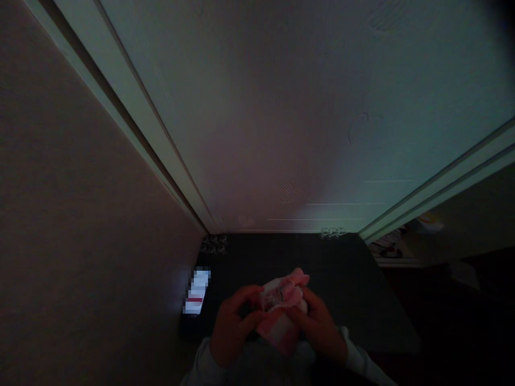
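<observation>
A pink and white, soft-looking item (pixel 284 327) is held between both hands, close to my body. Rounded pink lobes stick up at its top, and a paler patch shows in its middle; in the dim light I cannot tell its kind. My left hand (pixel 235 321) pinches its left edge with thumb and fingers. Around its right side closes my right hand (pixel 322 324), the thumb lying across the front. Some of the right fingers are hidden behind the item.
Below the hands is a dark table (pixel 341 289) against a pale panel (pixel 261 134) with raised patterns. A lit phone (pixel 196 292) lies at the left edge by the wall. Small clear objects (pixel 214 244) sit at the back left, similar clear pieces (pixel 333 232) at the back right.
</observation>
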### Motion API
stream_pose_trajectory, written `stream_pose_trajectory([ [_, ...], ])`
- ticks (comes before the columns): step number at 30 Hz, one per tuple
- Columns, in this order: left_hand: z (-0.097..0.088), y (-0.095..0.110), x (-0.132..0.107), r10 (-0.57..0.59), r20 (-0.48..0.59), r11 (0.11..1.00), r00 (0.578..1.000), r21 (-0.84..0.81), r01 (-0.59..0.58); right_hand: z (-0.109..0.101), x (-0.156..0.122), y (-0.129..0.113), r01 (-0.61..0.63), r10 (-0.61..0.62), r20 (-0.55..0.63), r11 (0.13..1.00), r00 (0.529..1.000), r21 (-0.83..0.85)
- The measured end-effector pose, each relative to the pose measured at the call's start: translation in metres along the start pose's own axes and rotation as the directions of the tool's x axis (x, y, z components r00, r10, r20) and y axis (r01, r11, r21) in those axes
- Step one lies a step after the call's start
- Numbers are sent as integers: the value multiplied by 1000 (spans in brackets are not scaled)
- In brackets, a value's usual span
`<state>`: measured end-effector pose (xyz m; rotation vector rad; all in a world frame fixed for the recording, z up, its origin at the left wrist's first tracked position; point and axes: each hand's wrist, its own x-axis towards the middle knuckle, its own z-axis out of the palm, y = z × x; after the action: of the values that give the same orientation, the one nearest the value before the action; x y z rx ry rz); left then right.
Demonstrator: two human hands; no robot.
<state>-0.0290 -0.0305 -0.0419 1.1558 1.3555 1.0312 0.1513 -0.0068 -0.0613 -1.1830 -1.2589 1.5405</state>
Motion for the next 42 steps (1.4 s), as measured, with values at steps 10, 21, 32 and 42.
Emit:
stream_pose_trajectory([
  [10, 11, 5, 2, 14, -33, 1000, 999, -24, -15, -4, 3, -6, 401, -401, 81, 836, 912, -375],
  [21, 14, 8, 5, -61, -44, 995, 997, -80, 58, -3, 4, 0, 332, -342, 41, 867, 939, -371],
  [32, 3, 10, 1, 47, 44, 992, 998, 115, -52, -3, 3, 0, -17, 17, -1, 999, 1000, -36],
  [42, 9, 6, -1, 2, 136, 1000, 991, -18, 1, -4, 3, -7, 159, -157, 23, 961, 987, -227],
])
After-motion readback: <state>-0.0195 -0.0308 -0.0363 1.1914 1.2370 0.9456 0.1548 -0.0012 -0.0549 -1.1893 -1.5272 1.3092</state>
